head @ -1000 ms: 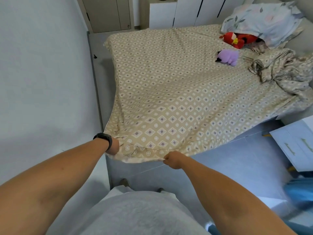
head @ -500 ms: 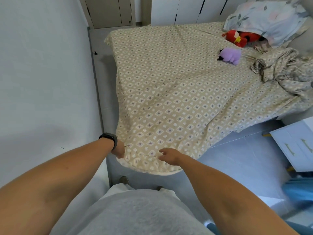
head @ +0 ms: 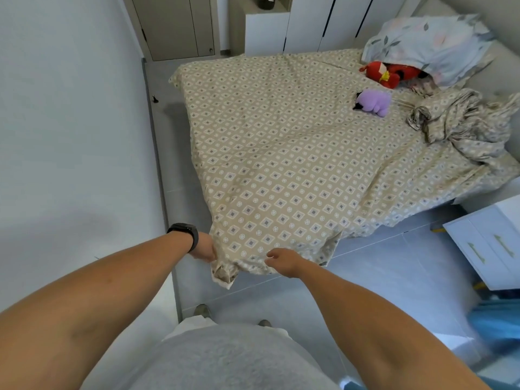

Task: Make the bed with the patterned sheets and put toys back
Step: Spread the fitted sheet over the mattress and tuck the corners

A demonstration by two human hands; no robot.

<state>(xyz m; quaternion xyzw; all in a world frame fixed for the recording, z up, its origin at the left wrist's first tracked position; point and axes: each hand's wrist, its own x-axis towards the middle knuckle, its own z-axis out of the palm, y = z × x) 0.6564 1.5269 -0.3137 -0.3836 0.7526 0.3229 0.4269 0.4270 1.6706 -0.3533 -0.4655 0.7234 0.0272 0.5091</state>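
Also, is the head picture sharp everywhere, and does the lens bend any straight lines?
Head view: the patterned sheet and purple toy are fairly sharp; the blue thing at the right edge is smeared; the wall edge bows from wide-angle distortion; light is soft, with a faint shadow beside the bed.

White wardrobe (head: 323, 26) with dark vertical gaps stands beyond far end of bed. Beige closet doors (head: 174, 26) at far left corner, beside pale wall (head: 64, 122). White drawer unit (head: 489, 246) with two brass handles at right edge, on light tiled floor (head: 394, 277). Blue object (head: 498, 322), blurred, lies just below drawer unit.
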